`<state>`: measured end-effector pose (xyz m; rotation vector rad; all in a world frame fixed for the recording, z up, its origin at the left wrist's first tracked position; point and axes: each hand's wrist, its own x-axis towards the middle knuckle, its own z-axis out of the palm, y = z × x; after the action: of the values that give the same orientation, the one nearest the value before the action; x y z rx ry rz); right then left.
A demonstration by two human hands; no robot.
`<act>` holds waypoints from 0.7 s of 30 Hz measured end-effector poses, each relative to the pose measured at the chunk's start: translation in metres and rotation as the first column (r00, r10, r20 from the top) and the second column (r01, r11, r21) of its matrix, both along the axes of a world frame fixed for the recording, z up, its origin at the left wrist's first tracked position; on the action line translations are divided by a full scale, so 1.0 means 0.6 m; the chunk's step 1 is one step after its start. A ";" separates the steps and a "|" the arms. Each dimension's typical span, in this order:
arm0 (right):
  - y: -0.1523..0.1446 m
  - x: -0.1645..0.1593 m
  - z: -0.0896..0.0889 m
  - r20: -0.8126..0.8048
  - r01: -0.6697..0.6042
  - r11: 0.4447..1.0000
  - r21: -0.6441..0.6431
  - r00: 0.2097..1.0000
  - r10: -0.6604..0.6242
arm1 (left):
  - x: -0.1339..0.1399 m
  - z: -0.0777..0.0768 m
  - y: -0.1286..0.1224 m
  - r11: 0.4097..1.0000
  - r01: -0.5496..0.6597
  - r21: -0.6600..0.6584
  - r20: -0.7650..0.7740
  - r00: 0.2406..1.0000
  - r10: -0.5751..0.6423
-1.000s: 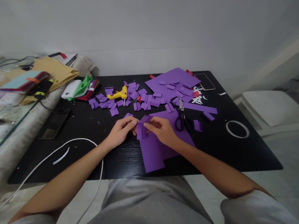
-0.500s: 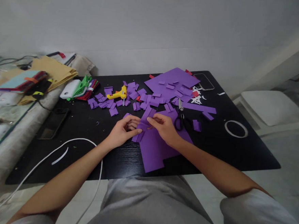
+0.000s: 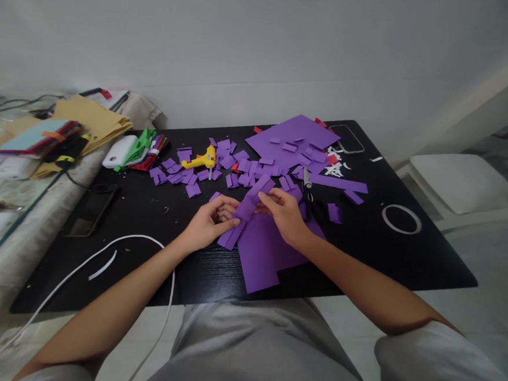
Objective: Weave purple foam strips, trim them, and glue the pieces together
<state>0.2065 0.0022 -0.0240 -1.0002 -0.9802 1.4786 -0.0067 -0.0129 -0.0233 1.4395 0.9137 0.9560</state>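
- The left hand (image 3: pixel 212 222) grips the lower part of a creased purple strip (image 3: pixel 246 210), its thumb on the near face and its other fingers curled beside and behind it.
- The right hand (image 3: pixel 285 213) pinches the strip's right edge higher up, its thumb against the paper.
- The strip slants between the two hands, above the black counter (image 3: pixel 195 279), its upper end leaning right.
- Larger purple sheets (image 3: pixel 260 263) lie below the strip and the right hand, overlapping one another.
- Scissors (image 3: pixel 307 185) rest just beyond the right hand, blades pointing away from the person.
- A yellow glue gun (image 3: pixel 204 159) lies farther back, among small folded purple pieces (image 3: pixel 264 172).
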 end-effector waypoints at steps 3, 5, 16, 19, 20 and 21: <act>0.002 0.001 0.000 -0.019 0.046 0.999 -0.015 0.999 -0.046 | -0.002 0.003 0.001 1.000 -0.013 -0.012 -0.002 1.000 0.012; 0.003 0.001 0.001 -0.029 0.066 0.998 -0.021 0.997 -0.066 | -0.003 0.006 0.002 0.999 -0.023 -0.023 -0.009 1.000 0.023; 0.005 -0.001 0.000 -0.099 0.122 0.992 -0.024 0.987 -0.124 | -0.006 0.006 0.006 0.989 -0.126 -0.076 0.005 0.992 0.127; 0.005 -0.001 0.001 -0.111 0.114 0.993 -0.030 0.987 -0.116 | -0.006 0.005 0.008 0.980 -0.190 -0.053 -0.009 0.982 0.189; 0.005 -0.001 0.001 -0.117 0.110 0.993 -0.035 0.987 -0.114 | -0.006 0.006 0.009 0.976 -0.216 -0.036 -0.019 0.976 0.215; 0.005 -0.001 0.001 -0.123 0.106 0.994 -0.041 0.986 -0.110 | -0.006 0.006 0.010 0.970 -0.240 -0.020 -0.033 0.970 0.240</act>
<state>0.2059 0.0053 -0.0232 -0.9583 -0.8012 1.4540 -0.0103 -0.0072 -0.0197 1.3467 1.1375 1.0994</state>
